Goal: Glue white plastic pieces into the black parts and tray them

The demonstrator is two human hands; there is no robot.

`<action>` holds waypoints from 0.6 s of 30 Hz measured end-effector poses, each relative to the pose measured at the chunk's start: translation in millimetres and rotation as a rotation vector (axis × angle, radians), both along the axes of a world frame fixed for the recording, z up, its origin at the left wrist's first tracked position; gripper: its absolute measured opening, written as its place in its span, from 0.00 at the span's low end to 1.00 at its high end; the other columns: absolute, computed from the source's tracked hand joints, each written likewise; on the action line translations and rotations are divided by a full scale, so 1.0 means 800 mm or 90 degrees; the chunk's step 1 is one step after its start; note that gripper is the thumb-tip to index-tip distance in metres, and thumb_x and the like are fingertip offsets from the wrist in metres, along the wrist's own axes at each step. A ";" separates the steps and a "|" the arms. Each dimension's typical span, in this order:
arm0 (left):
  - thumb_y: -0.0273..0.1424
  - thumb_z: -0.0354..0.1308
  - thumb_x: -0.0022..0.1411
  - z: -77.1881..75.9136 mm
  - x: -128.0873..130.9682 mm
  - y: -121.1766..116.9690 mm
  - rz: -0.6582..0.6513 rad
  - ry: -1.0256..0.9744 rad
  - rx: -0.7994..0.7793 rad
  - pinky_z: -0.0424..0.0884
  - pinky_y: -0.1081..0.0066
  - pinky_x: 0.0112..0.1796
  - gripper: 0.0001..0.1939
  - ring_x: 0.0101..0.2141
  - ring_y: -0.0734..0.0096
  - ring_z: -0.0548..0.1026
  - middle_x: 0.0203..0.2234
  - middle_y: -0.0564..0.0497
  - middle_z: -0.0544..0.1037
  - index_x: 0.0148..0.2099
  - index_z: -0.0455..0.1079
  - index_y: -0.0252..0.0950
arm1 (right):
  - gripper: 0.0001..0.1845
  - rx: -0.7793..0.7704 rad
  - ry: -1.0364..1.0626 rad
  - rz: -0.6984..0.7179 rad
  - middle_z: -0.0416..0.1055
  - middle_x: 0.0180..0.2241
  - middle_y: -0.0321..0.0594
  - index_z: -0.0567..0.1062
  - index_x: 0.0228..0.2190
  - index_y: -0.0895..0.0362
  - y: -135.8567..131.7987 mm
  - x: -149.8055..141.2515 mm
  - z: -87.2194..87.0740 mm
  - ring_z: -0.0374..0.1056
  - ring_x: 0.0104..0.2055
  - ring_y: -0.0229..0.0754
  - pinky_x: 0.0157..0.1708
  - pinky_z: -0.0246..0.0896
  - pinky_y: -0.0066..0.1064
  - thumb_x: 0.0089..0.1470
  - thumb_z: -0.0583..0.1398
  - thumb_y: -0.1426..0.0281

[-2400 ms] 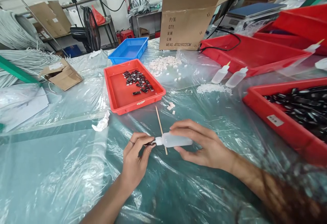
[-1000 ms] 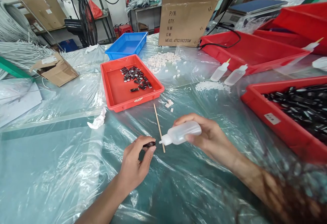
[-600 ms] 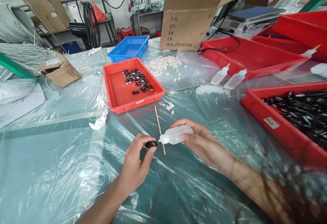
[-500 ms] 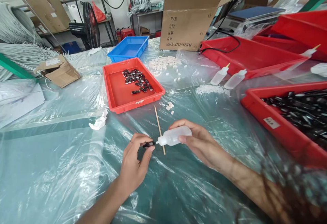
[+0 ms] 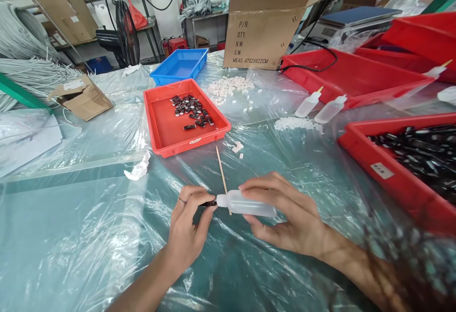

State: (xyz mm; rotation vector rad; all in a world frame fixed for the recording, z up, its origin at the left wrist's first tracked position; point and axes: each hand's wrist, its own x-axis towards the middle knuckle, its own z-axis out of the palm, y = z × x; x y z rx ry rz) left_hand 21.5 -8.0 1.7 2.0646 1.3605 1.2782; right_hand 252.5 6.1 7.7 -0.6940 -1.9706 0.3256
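Note:
Between the thumb and fingers of my left hand (image 5: 188, 226) is a small black piece (image 5: 209, 203), mostly covered by the fingertips. My right hand (image 5: 288, 212) grips a translucent white squeeze bottle (image 5: 249, 203), lying nearly level with its nozzle end against the black piece. The nozzle tip itself is hidden at the left fingertips. Beneath the bottle a thin wooden stick (image 5: 221, 169) lies on the plastic-covered table. A few small white pieces (image 5: 237, 147) rest just beyond the stick.
A red tray (image 5: 164, 136) holds several black pieces, with a blue tray (image 5: 178, 65) behind it. White pieces (image 5: 230, 86) are heaped beside them. At right are two squeeze bottles (image 5: 329, 109) and a red bin (image 5: 359, 148) of black parts. Crumpled tissue (image 5: 138, 167) lies at left.
My right hand has turned the bottle flatter and brought its nozzle end closer against the black piece. The left hand has stayed nearly still.

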 end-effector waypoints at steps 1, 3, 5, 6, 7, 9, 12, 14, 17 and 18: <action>0.28 0.58 0.64 0.000 0.000 0.000 -0.002 0.001 0.000 0.70 0.70 0.37 0.06 0.35 0.69 0.74 0.35 0.53 0.73 0.43 0.71 0.45 | 0.32 0.023 -0.009 0.004 0.81 0.47 0.46 0.74 0.60 0.47 -0.001 0.000 0.001 0.79 0.43 0.51 0.41 0.80 0.45 0.55 0.68 0.77; 0.28 0.58 0.64 0.001 -0.001 0.001 -0.009 0.004 -0.001 0.70 0.70 0.37 0.06 0.35 0.69 0.74 0.35 0.53 0.73 0.43 0.72 0.45 | 0.31 0.024 -0.014 0.006 0.81 0.47 0.47 0.74 0.59 0.49 -0.001 0.001 0.004 0.79 0.42 0.50 0.40 0.79 0.44 0.56 0.68 0.78; 0.28 0.58 0.64 0.001 -0.001 0.001 -0.016 0.007 -0.003 0.70 0.70 0.37 0.06 0.35 0.69 0.74 0.35 0.53 0.74 0.43 0.72 0.45 | 0.29 -0.005 -0.009 0.007 0.80 0.46 0.46 0.74 0.57 0.49 0.001 0.002 0.006 0.78 0.42 0.50 0.40 0.78 0.44 0.57 0.68 0.78; 0.28 0.58 0.65 0.001 -0.001 0.001 -0.022 0.006 -0.003 0.70 0.69 0.37 0.06 0.35 0.68 0.74 0.35 0.53 0.74 0.43 0.72 0.45 | 0.27 -0.021 -0.006 0.009 0.81 0.46 0.46 0.74 0.56 0.48 0.002 0.002 0.008 0.78 0.42 0.49 0.39 0.78 0.43 0.57 0.68 0.77; 0.28 0.58 0.65 0.001 -0.001 0.001 -0.028 0.005 0.000 0.70 0.69 0.36 0.07 0.35 0.68 0.74 0.35 0.52 0.74 0.43 0.72 0.45 | 0.27 -0.034 -0.005 0.011 0.81 0.46 0.45 0.74 0.56 0.48 0.003 0.003 0.009 0.78 0.42 0.49 0.39 0.78 0.43 0.57 0.68 0.77; 0.27 0.57 0.65 0.000 0.000 0.001 -0.040 0.004 0.008 0.70 0.68 0.36 0.08 0.35 0.66 0.74 0.35 0.52 0.74 0.44 0.72 0.45 | 0.26 -0.037 -0.009 0.023 0.81 0.45 0.43 0.74 0.55 0.47 0.005 0.005 0.012 0.79 0.40 0.48 0.39 0.77 0.43 0.57 0.67 0.77; 0.27 0.57 0.65 -0.001 0.000 0.001 -0.044 0.006 0.011 0.70 0.67 0.37 0.08 0.35 0.66 0.74 0.35 0.51 0.74 0.44 0.72 0.46 | 0.27 -0.012 -0.013 0.039 0.82 0.44 0.42 0.75 0.56 0.47 0.007 0.007 0.016 0.79 0.39 0.48 0.39 0.77 0.43 0.57 0.66 0.77; 0.28 0.56 0.65 -0.002 0.000 0.001 -0.040 0.006 0.004 0.70 0.67 0.37 0.08 0.35 0.66 0.74 0.35 0.52 0.74 0.43 0.72 0.47 | 0.27 -0.003 -0.022 0.042 0.82 0.44 0.43 0.74 0.56 0.47 0.007 0.008 0.018 0.80 0.39 0.48 0.39 0.78 0.43 0.57 0.66 0.78; 0.29 0.56 0.66 -0.002 0.001 0.002 -0.038 0.002 -0.004 0.70 0.69 0.37 0.07 0.35 0.67 0.74 0.35 0.52 0.74 0.43 0.71 0.46 | 0.27 0.010 -0.032 0.033 0.81 0.44 0.44 0.74 0.57 0.48 0.006 0.007 0.019 0.80 0.41 0.49 0.39 0.79 0.42 0.59 0.66 0.78; 0.28 0.56 0.65 -0.001 0.001 0.002 -0.038 0.001 -0.005 0.71 0.69 0.37 0.07 0.35 0.67 0.74 0.35 0.52 0.74 0.43 0.71 0.46 | 0.26 0.015 -0.032 0.028 0.81 0.43 0.44 0.74 0.57 0.48 0.006 0.006 0.019 0.81 0.41 0.49 0.39 0.79 0.43 0.59 0.65 0.77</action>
